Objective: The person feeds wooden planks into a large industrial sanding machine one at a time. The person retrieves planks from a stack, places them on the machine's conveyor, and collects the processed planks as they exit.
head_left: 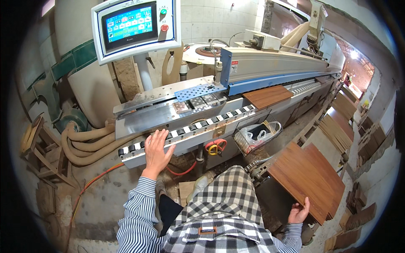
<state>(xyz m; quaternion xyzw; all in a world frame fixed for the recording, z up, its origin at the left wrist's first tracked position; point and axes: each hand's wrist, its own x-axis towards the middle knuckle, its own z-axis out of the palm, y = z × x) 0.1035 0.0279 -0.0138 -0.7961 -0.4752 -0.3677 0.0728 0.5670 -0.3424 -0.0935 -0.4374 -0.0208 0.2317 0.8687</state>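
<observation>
My left hand (157, 152) rests with fingers apart on the roller rail (227, 117) at the front of a long edge-banding machine (270, 61). At the lower right, my right hand (300, 209) grips the near edge of a brown wood-grain board (297, 173), which lies over another such board (333, 187). A separate brown board (268, 96) lies flat on the machine, beside its blue guide. Above my left hand is a perforated blue plate (200, 91) on the machine's metal bed (145, 123).
A control screen (128, 23) with green and red buttons stands upper left. Thick hoses (86, 149) and a wooden stand (44, 160) are at the left. A wire basket with bags (257, 135) and coiled cords (215, 146) hang below the machine. Board stacks (337, 130) line the right.
</observation>
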